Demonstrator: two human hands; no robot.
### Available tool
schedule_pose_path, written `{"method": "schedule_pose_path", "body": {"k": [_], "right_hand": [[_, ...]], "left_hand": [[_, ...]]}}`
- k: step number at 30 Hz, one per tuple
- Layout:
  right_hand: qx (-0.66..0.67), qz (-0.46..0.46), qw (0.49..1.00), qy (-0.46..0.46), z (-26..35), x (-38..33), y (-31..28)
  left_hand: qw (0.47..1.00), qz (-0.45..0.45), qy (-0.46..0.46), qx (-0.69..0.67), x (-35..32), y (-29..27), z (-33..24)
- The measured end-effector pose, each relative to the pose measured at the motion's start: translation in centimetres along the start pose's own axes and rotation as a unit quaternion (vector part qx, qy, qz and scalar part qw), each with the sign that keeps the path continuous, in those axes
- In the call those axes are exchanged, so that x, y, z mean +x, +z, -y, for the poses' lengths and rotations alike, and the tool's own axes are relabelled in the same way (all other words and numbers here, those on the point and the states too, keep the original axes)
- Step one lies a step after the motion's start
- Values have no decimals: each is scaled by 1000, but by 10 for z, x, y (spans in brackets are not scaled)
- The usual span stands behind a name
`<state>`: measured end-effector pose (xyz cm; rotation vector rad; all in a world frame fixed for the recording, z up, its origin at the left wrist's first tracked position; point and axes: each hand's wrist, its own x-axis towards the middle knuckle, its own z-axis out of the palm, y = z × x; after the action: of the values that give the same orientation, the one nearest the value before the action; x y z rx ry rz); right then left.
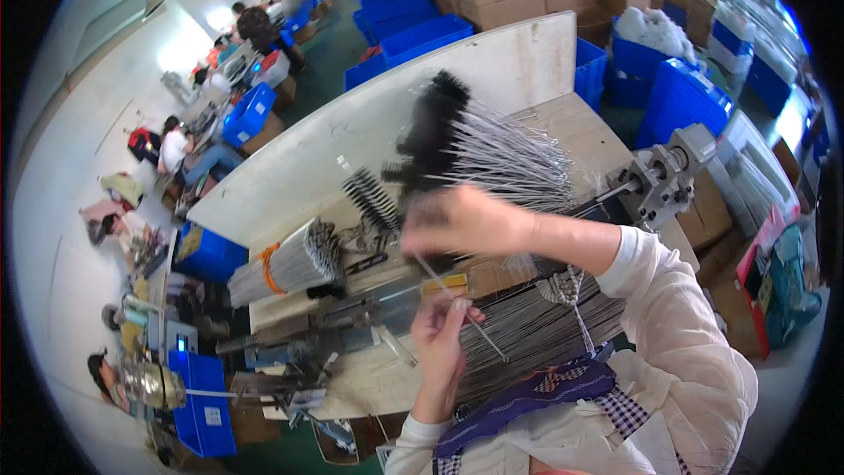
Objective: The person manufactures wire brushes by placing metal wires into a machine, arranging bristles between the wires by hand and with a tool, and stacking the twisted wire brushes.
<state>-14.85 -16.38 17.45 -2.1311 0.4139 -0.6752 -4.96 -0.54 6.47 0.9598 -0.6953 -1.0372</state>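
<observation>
A: Where's that thin metal rod [483, 332]?

B: In the left hand [440, 334], fingers pinched round its middle. Long axis slants away and leftward, far end up by the right hand [466, 222]. That one's blurry, so can't tell its grip tbh.

A: And past that?

B: Black brushes [431, 139] heaped on the bench [593, 135].

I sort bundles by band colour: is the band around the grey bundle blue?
No, the band around the grey bundle is orange.
</observation>
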Motion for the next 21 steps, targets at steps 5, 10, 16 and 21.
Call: {"method": "schedule_pose_path", "body": {"k": [5, 10, 16, 21], "right_hand": [[-11, -23, 999, -45, 7, -11, 0], [-350, -270, 879, -178, -25, 38, -127], [-461, -147, 868, 112, -156, 81, -146], [-336, -200, 920, -33, -91, 37, -88]], "left_hand": [[998, 53, 35, 6, 2, 5, -4], [989, -50, 118, 77, -36, -36, -27], [987, -142, 67, 31, -53, -68, -20], [954, -275, 3, 121, -75, -118, -26]]}}
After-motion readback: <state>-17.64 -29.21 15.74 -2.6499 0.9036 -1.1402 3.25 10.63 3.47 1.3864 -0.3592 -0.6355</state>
